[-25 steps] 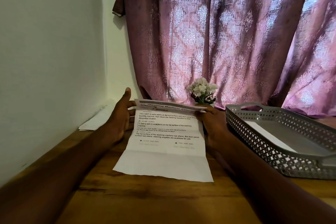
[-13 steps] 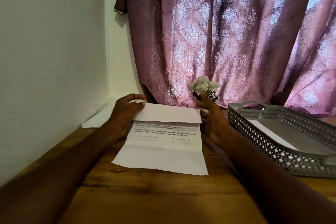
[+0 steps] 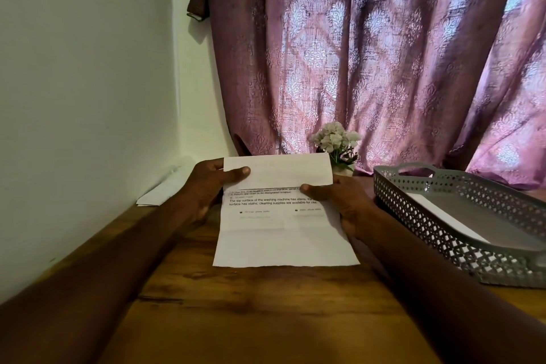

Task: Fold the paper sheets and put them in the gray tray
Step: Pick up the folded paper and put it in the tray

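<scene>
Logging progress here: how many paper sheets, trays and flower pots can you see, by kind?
Paper sheets: 3 – one held, one against the wall, one in the tray
Gray tray: 1
Flower pot: 1
Total: 5

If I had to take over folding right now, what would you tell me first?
Left hand: pinches the folded-down top flap of the printed sheet, thumb on top.
Right hand: grips the sheet's right edge, thumb just below the flap's edge.
The sheet's lower part hangs toward the wooden table.
Gray tray stands on the right, with one white paper already in it.
More paper lies by the wall on the left.
Done: first fold started.
Left: finish folding this sheet, put it in the tray, then probably do the paper by the wall.
</scene>
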Tool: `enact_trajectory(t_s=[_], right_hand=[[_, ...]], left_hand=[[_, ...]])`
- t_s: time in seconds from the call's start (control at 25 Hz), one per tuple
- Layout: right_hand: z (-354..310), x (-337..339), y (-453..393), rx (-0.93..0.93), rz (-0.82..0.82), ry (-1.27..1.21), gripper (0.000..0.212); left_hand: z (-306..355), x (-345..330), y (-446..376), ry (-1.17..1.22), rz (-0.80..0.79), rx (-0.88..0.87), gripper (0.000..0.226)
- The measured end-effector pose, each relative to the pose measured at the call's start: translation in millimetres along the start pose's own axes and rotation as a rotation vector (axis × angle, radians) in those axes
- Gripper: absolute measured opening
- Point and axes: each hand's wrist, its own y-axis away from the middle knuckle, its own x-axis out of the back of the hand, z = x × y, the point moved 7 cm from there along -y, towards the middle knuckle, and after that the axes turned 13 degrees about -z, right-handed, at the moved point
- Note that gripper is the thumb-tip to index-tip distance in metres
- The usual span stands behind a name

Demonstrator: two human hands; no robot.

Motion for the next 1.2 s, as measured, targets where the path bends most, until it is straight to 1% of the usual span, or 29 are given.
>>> enact_trajectory(t_s=[0.2, 0.32, 0.4, 0.6, 0.8, 0.92, 1.08, 1.12, 1.16, 1.2], right_hand=[[-5, 4, 0, -0.035, 0.010, 0.051, 0.037], [-5, 10, -1, -0.045, 0.070, 0.014, 0.042], [-6, 13, -1, -0.040, 0.081, 0.013, 0.043], [-13, 16, 3, 0.023, 0.134, 0.014, 0.029], [-15, 21, 0, 0.015, 0.154, 0.090, 0.030], [-14, 23, 0, 0.031, 0.179, 0.113, 0.027], [-15, 31, -3, 0.040, 0.219, 0.101, 0.030], [-15, 31, -3, 0.044, 0.218, 0.089, 0.029], [-14, 29, -2, 0.045, 0.211, 0.080, 0.028], [-13, 27, -1, 0.043, 0.204, 0.075, 0.027]], left_hand=[[1, 13, -4, -0.066, -0.020, 0.000, 0.045], [0, 11, -4, -0.075, -0.085, 0.031, 0.054], [-1, 8, -4, -0.082, -0.123, 0.063, 0.058], [-3, 13, -5, -0.098, -0.067, 0.081, 0.062], [-2, 20, -5, -0.042, -0.043, 0.069, 0.052], [1, 24, -7, -0.028, -0.014, 0.054, 0.033], [3, 31, -8, -0.006, 0.141, 0.060, 0.023], [4, 30, -8, 0.001, 0.139, 0.078, 0.035], [3, 28, -8, -0.014, 0.100, 0.115, 0.050], [2, 24, -8, -0.044, 0.040, 0.138, 0.060]])
